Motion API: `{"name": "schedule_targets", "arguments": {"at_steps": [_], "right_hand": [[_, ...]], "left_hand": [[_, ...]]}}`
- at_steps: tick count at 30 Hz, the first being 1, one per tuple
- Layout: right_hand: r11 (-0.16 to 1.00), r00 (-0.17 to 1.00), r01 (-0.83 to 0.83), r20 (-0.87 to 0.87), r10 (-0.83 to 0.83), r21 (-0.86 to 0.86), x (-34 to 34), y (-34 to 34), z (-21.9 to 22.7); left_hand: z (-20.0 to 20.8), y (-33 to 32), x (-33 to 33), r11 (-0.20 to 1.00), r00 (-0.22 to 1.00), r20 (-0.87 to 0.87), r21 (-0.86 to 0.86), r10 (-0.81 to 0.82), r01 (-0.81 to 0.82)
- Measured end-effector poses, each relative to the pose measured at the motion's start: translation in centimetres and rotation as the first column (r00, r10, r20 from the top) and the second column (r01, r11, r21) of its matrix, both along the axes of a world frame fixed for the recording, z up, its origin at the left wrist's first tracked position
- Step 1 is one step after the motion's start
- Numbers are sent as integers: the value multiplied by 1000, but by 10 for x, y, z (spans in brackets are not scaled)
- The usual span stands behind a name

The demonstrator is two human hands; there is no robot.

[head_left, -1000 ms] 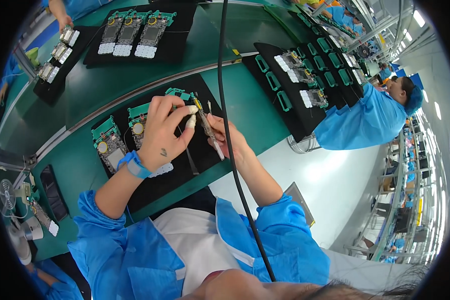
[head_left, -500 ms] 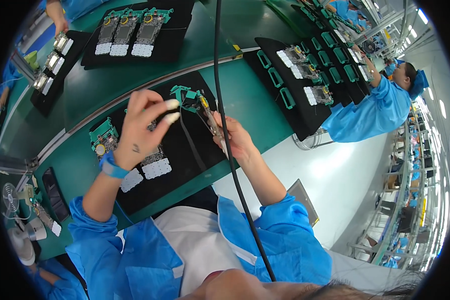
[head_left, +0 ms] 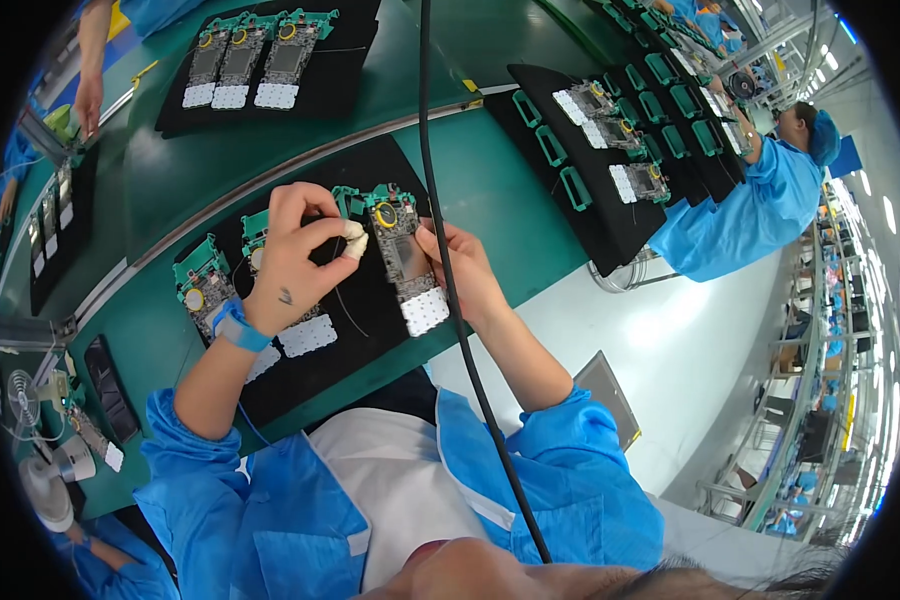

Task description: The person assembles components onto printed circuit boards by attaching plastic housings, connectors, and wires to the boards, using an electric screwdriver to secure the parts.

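Note:
My right hand [head_left: 465, 268] grips the right edge of a circuit board [head_left: 400, 250], its face turned up. The board has a green plastic frame part at its top, a yellow-ringed round part and a white dotted pad at its lower end. To its left, my left hand [head_left: 305, 255] is closed in a pinch, pale finger cots [head_left: 354, 240] on the tips; what they hold, if anything, is too small to make out. Below those fingers a thin dark wire [head_left: 351, 312] curves over the black mat [head_left: 370, 350]. Similar boards [head_left: 202, 275] lie on the mat, partly behind my left hand and wrist.
A black cable [head_left: 432, 150] hangs across the view, passing in front of my right hand. Beyond lie mats with more boards [head_left: 285, 60] and green frames [head_left: 550, 147]. A phone [head_left: 110, 385] and small fan [head_left: 22, 395] are at left. Co-workers sit nearby.
The board in my right hand has turned from edge-on to face up and come lower. My left fingertips have closed from apart into a pinch. A co-worker's boards at far left have been tilted.

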State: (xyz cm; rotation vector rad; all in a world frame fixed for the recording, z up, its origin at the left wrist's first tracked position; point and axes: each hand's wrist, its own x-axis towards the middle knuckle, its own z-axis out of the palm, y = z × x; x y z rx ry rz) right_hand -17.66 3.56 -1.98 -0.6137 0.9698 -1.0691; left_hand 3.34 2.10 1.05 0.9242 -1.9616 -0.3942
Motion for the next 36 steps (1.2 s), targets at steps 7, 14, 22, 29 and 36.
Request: {"name": "schedule_targets", "arguments": {"at_steps": [7,14,22,29,36], "right_hand": [[798,554,-200,-738,-386,-568,15,13,-1],[428,413,-582,-705,-576,-691,4,-2,-15],[502,391,-554,-740,-548,-664,11,-2,-13],[676,493,-333,-733,-470,-657,-1,1,-2],[716,438,-450,-831,-344,-534,-12,24,1]], "left_hand": [[-17,-1,-3,975,983,104,181,-150,129],[-17,-3,-5,974,974,167,188,-155,123],[-25,-2,-6,975,992,48,196,-116,104],[-16,-5,-11,977,991,92,198,-95,76],[-7,-6,-15,949,988,118,310,-102,60]]}}
